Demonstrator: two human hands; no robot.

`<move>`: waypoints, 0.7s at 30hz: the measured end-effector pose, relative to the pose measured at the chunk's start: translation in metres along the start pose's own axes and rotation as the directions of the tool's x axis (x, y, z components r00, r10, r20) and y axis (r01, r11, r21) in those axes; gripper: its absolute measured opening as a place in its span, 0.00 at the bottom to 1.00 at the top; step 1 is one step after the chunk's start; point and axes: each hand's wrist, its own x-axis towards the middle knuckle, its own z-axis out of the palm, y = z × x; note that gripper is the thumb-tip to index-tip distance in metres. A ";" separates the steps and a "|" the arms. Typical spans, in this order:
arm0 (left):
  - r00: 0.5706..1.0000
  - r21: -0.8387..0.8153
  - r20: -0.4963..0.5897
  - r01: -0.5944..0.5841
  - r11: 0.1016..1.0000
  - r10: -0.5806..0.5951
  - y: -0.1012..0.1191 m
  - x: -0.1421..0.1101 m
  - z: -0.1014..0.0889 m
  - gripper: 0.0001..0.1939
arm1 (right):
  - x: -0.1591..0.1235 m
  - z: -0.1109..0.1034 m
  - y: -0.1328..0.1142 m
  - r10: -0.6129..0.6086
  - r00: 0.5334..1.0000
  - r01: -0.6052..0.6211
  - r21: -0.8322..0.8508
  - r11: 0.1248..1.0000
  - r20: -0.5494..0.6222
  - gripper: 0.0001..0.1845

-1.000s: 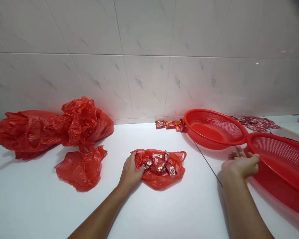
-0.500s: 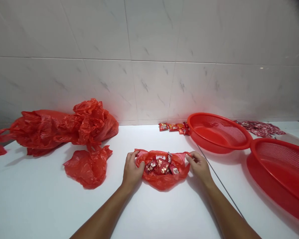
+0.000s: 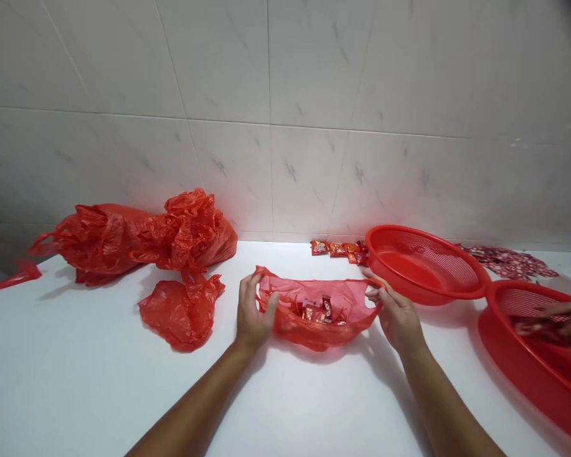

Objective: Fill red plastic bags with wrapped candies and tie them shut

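Note:
A small red plastic bag (image 3: 333, 320) lies in the middle of the white counter (image 3: 85, 381), its mouth pulled wide. Several red wrapped candies (image 3: 318, 310) show inside it. My left hand (image 3: 251, 314) pinches the bag's left edge, fingers closed on the plastic. My right hand (image 3: 397, 314) grips the bag's right edge the same way. The bag's rim is lifted a little off the counter between the two hands.
A heap of red plastic bags (image 3: 137, 238) and one crumpled bag (image 3: 183, 311) lie at the left. Candy packets (image 3: 339, 249) sit by the wall. Two red mesh baskets (image 3: 428, 266) (image 3: 533, 355) stand at the right; another person's hand (image 3: 564, 314) reaches into the nearer one.
My right hand left the basket and took the bag's right edge. Both hands have pulled the bag open and raised its rim. Another person's hand has appeared in the right basket.

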 end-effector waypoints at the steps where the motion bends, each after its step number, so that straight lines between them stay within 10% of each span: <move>1: 0.999 0.028 0.001 0.043 0.999 -0.043 0.005 0.017 -0.005 0.22 | 0.013 0.002 -0.012 0.024 0.998 -0.028 0.051 0.998 0.064 0.20; 6: 0.981 -0.074 0.063 0.186 0.980 -0.181 0.064 0.101 -0.046 0.17 | 0.066 0.021 -0.098 -0.061 0.993 0.037 0.220 0.975 0.103 0.14; 11: 0.994 0.056 -0.108 0.023 0.998 -0.016 0.127 0.111 -0.089 0.11 | 0.061 0.034 -0.154 -0.196 0.979 0.203 0.179 0.963 -0.057 0.10; 17: 0.996 0.294 -0.017 0.087 0.952 -0.085 0.118 0.094 -0.102 0.07 | 0.044 0.039 -0.145 -0.261 0.965 0.249 -0.224 0.942 -0.026 0.12; 21: 0.980 0.237 0.091 0.150 0.960 -0.176 0.109 0.102 -0.094 0.10 | 0.045 0.059 -0.146 -0.381 0.921 0.374 -0.090 0.923 -0.083 0.13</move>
